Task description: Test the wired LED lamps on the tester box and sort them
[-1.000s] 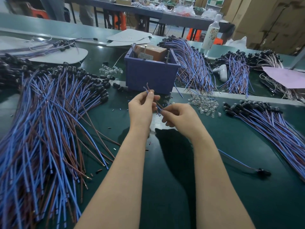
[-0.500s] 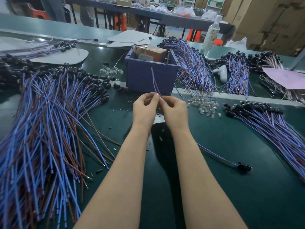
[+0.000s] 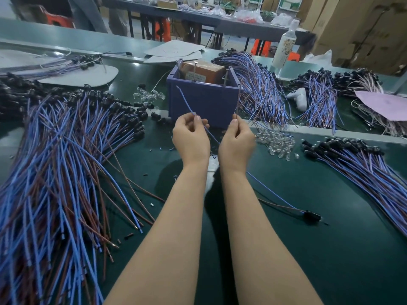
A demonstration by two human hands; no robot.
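We record the left hand [image 3: 190,137] pinching the thin blue wire [image 3: 185,99], the right hand [image 3: 236,139] pinching the thin brown wire [image 3: 238,97]. Their black lamp head [image 3: 311,215] lies at four o'clock on the dark green mat [image 3: 286,260]. The purple plastic tester box [image 3: 202,104] stands at twelve o'clock; the label [image 3: 196,76] inside is illegible.

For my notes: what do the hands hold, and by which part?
Left hand pinches the blue wire, right hand the brown wire, each some way below its free end.

tester box [image 3: 204,106]: matt plastic | tabletop [image 3: 330,260]: smooth matt | loose bulbs [image 3: 276,142]: clear glossy
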